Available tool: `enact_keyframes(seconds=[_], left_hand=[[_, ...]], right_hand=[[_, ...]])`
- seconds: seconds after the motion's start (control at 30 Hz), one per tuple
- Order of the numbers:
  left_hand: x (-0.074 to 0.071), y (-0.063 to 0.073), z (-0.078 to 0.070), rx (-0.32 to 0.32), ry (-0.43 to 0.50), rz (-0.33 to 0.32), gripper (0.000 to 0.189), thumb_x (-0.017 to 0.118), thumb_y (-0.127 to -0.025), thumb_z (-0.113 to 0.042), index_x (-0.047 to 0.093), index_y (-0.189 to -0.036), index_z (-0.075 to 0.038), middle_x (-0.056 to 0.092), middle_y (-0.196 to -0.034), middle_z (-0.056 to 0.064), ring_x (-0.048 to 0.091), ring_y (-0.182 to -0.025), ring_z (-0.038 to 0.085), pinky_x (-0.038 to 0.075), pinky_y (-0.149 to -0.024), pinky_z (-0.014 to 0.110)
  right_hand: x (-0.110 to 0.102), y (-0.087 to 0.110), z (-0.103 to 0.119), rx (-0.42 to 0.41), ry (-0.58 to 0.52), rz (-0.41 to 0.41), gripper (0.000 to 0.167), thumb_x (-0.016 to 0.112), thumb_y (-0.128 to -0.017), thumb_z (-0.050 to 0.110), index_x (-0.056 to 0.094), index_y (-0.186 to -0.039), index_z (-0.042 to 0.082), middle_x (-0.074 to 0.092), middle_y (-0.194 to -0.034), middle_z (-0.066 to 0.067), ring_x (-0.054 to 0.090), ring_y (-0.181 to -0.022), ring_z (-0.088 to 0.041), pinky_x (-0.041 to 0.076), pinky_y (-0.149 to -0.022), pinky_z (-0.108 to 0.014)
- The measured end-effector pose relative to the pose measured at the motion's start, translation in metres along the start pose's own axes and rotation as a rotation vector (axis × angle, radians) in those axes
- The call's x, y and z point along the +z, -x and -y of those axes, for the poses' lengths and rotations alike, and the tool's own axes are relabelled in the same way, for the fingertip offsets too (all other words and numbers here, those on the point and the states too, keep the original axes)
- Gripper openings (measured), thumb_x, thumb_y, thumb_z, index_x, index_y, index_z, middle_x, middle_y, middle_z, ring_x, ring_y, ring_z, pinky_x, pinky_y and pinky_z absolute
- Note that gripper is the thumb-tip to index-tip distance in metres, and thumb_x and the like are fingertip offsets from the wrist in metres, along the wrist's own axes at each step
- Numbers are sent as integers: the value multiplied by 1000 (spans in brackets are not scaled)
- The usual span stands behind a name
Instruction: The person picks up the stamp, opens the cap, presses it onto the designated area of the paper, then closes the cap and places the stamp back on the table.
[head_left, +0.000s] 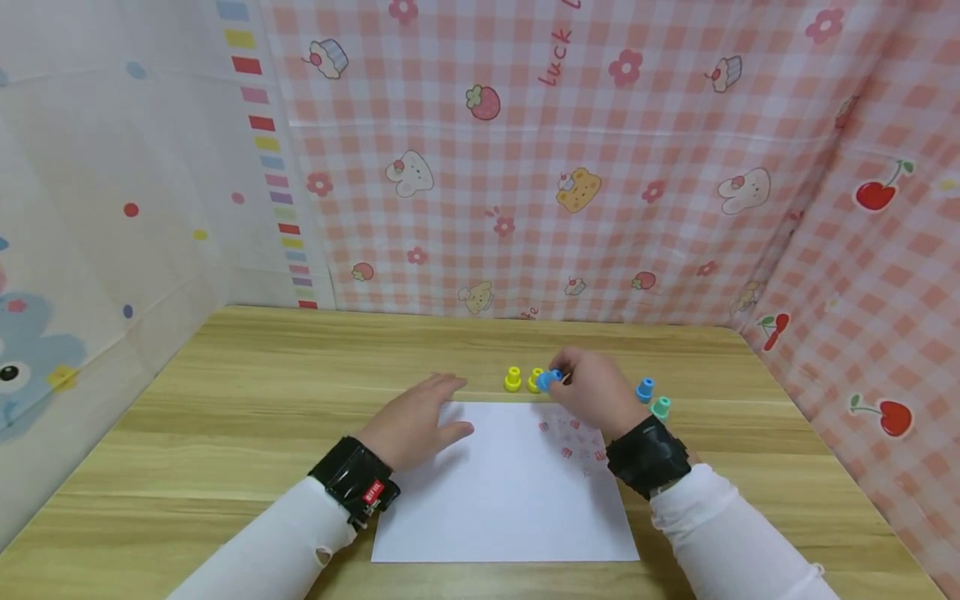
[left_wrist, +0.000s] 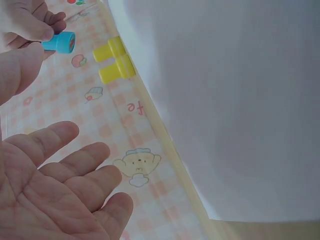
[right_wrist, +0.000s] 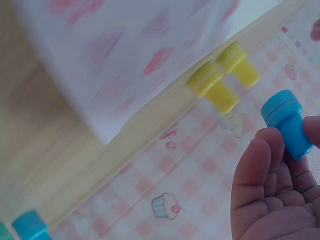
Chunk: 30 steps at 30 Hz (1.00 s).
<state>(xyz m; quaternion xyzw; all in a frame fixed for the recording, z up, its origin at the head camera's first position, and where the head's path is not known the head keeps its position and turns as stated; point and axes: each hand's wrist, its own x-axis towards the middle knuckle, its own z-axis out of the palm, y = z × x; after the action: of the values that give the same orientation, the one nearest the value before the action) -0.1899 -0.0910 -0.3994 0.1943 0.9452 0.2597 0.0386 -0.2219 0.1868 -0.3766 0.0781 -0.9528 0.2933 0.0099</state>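
Observation:
Between thumb and fingers, my right hand (head_left: pixel 600 396) pinches a blue stamp (right_wrist: pixel 289 122) by its narrow handle, above the paper's far edge. The stamp's round face, with some red on it, shows in the left wrist view. Two yellow stamps (head_left: pixel 513 380) stand side by side just behind the white paper (head_left: pixel 495 500). Small red prints (head_left: pixel 567 452) mark the paper's upper right corner. My left hand (head_left: pixel 411 423) hovers over the paper's upper left, fingers extended and holding nothing.
Right of my right hand, a second blue stamp (head_left: pixel 645 390) and a green stamp (head_left: pixel 661 407) stand on the wooden table (head_left: pixel 225 433). A pink checked cloth (head_left: pixel 480 183) hangs along the table's back edge, with more cloth on both sides.

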Motion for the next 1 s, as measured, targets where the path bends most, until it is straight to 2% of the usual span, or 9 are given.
enact_keyframes(seconds=[0.33, 0.57, 0.73, 1.0], left_hand=[[2, 1, -2, 14, 21, -36, 67, 75, -99, -38, 51, -155, -12, 52, -161, 10, 42, -155, 30, 37, -126, 53], [0, 2, -6, 39, 44, -58, 64, 74, -100, -38, 52, -154, -14, 55, -158, 7, 53, -147, 28, 46, -119, 51], [-1, 4, -11, 77, 85, -81, 60, 74, -100, -35, 55, -153, -14, 57, -156, 6, 54, -146, 27, 48, -118, 50], [-2, 7, -18, 143, 174, -92, 51, 74, -101, -32, 61, -147, -14, 65, -148, 5, 62, -137, 26, 52, -113, 49]], right_hand=[[9, 13, 17, -53, -140, 20, 11, 73, -94, 7, 72, -105, 7, 73, -97, -7, 65, -83, -20, 63, -75, -32], [18, 20, 24, -88, -276, 60, 11, 74, -93, 4, 71, -104, 6, 73, -97, -7, 65, -80, -18, 61, -73, -30], [23, 25, 30, -135, -338, 94, 9, 75, -94, 5, 73, -103, 6, 71, -94, -6, 61, -79, -18, 55, -72, -30], [27, 33, 36, -153, -421, 158, 12, 76, -96, 10, 76, -108, 10, 74, -97, -4, 67, -86, -18, 58, -80, -32]])
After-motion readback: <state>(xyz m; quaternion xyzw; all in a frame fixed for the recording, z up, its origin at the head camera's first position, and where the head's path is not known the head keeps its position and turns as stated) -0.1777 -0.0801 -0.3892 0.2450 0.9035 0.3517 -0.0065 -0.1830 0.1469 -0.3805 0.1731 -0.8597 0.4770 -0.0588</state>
